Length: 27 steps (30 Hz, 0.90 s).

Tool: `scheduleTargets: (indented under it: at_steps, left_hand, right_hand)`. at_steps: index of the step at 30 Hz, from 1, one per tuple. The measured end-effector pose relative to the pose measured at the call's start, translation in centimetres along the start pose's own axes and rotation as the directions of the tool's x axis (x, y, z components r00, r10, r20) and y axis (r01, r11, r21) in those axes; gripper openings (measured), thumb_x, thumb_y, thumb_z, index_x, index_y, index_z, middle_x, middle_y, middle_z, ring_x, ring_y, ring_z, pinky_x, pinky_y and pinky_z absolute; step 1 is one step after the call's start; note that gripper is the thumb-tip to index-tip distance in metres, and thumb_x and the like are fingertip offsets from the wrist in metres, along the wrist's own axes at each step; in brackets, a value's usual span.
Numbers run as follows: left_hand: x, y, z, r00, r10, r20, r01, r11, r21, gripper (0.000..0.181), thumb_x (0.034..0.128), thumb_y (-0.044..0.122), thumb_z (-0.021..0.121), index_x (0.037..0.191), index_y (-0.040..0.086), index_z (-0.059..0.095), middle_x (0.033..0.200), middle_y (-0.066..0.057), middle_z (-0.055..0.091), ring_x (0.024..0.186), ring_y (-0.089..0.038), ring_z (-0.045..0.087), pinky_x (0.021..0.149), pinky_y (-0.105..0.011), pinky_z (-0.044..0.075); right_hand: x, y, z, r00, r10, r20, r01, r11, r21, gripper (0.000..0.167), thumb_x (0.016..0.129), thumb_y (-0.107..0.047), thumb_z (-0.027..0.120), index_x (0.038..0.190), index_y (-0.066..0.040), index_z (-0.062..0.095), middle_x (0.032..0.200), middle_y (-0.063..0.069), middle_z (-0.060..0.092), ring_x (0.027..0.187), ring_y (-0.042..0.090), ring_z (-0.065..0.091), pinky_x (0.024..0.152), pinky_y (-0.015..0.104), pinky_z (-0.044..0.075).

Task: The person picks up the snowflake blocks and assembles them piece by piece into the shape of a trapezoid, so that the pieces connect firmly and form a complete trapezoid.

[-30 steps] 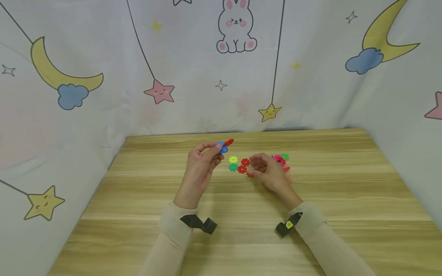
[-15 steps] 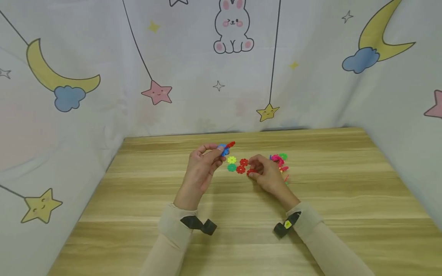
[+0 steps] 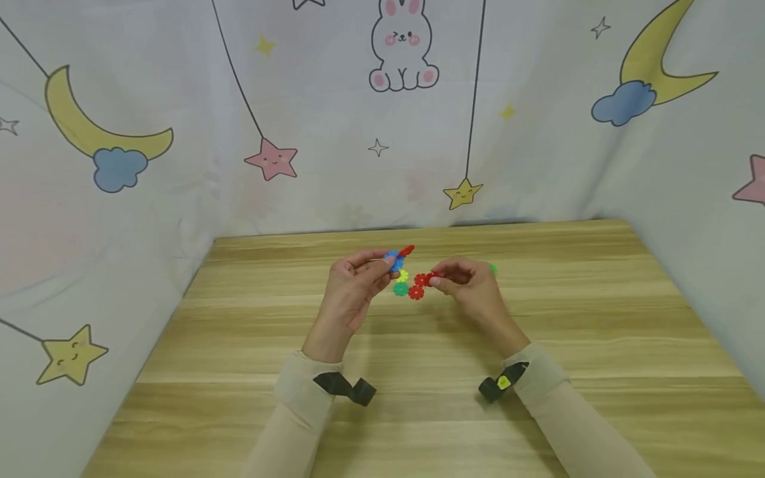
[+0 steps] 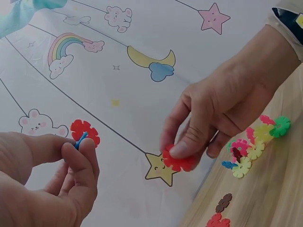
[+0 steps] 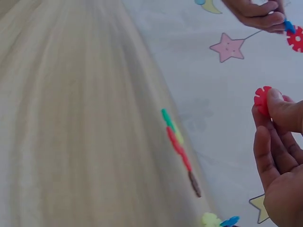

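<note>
Above the table, my left hand (image 3: 352, 295) pinches a blue notched plastic disc (image 3: 395, 261) between thumb and fingers. A red notched disc (image 4: 84, 133) is slotted into it at an angle. Facing it from the right, my right hand (image 3: 478, 292) pinches another red disc (image 4: 179, 161) by its edge, apart from the left hand's pair. On the table below lie a yellow disc (image 3: 403, 275), a green disc (image 3: 400, 289) and loose red discs (image 3: 416, 293). The left wrist view also shows a brown disc (image 4: 223, 202) on the table.
Several joined coloured discs (image 4: 255, 149) sit on the table beyond my right hand, which mostly hides them in the head view. A printed fabric backdrop (image 3: 335, 119) stands along the back and sides of the wooden table (image 3: 418, 425).
My right hand has picked up a red disc from the table and lifted it toward the left hand. The left hand has shifted slightly right, keeping its blue and red discs.
</note>
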<state>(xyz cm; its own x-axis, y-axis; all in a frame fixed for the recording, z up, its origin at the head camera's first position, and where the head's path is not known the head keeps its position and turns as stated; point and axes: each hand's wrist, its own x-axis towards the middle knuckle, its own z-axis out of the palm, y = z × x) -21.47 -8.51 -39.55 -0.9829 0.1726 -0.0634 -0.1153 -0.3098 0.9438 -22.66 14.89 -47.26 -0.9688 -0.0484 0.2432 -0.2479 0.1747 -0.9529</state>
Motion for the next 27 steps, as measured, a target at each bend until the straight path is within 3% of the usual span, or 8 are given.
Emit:
scheduleTargets:
  at_steps: [3, 6, 13, 20, 27]
  left_hand:
    - [0.0, -0.1, 0.2, 1.0, -0.004, -0.003, 0.004, 1.0, 0.029, 0.034, 0.1013, 0.005, 0.072, 0.132, -0.009, 0.07, 0.088, 0.004, 0.08, 0.076, -0.009, 0.074, 0.082, -0.02, 0.062]
    - [0.0, -0.2, 0.4, 1.0, -0.026, -0.008, 0.026, 0.998, 0.056, 0.034, 0.1002, 0.008, 0.075, 0.131, -0.005, 0.073, 0.089, 0.003, 0.08, 0.074, -0.009, 0.073, 0.079, -0.02, 0.061]
    - [-0.3, -0.5, 0.9, 0.998, -0.055, 0.012, 0.054, 0.997, 0.063, 0.028, 0.0996, 0.011, 0.077, 0.124, -0.003, 0.076, 0.088, 0.003, 0.081, 0.069, -0.011, 0.073, 0.073, -0.02, 0.061]
    - [-0.7, -0.8, 1.6, 0.999, -0.033, 0.024, 0.032, 0.998, 0.061, 0.025, 0.0995, 0.009, 0.076, 0.122, -0.003, 0.076, 0.084, 0.003, 0.079, 0.065, -0.009, 0.072, 0.069, -0.02, 0.059]
    - [-0.9, -1.3, 2.2, 0.999, -0.022, 0.028, 0.021, 0.998, 0.056, 0.026, 0.0985, 0.008, 0.077, 0.121, -0.004, 0.076, 0.078, 0.003, 0.08, 0.064, -0.007, 0.073, 0.065, -0.018, 0.059]
  right_hand:
    - [0.0, -0.9, -0.6, 0.999, -0.052, 0.0, 0.051, 0.997, 0.058, 0.023, 0.093, -0.011, 0.084, 0.111, 0.001, 0.078, 0.097, -0.001, 0.082, 0.081, 0.013, 0.078, 0.07, 0.027, 0.063]
    - [-0.2, -2.0, -0.9, 0.994, -0.105, -0.016, 0.106, 0.989, 0.107, 0.025, 0.091, -0.011, 0.086, 0.109, 0.003, 0.077, 0.093, -0.003, 0.083, 0.078, 0.014, 0.08, 0.068, 0.026, 0.063]
    - [-0.8, -4.7, -0.8, 0.983, -0.17, -0.076, 0.177, 0.98, 0.096, 0.017, 0.088, 0.001, 0.085, 0.102, 0.007, 0.077, 0.088, -0.018, 0.08, 0.076, 0.007, 0.078, 0.07, 0.022, 0.063]
    - [-1.1, -5.6, 0.0, 0.967, -0.24, -0.086, 0.25, 0.957, 0.149, 0.016, 0.085, 0.006, 0.085, 0.095, 0.013, 0.074, 0.086, -0.013, 0.079, 0.071, 0.011, 0.078, 0.067, 0.025, 0.065]
    - [-1.3, -5.5, 0.5, 0.967, -0.243, -0.081, 0.254, 0.951, 0.175, 0.015, 0.083, 0.012, 0.084, 0.092, 0.014, 0.072, 0.083, -0.012, 0.078, 0.065, 0.01, 0.072, 0.064, 0.022, 0.063]
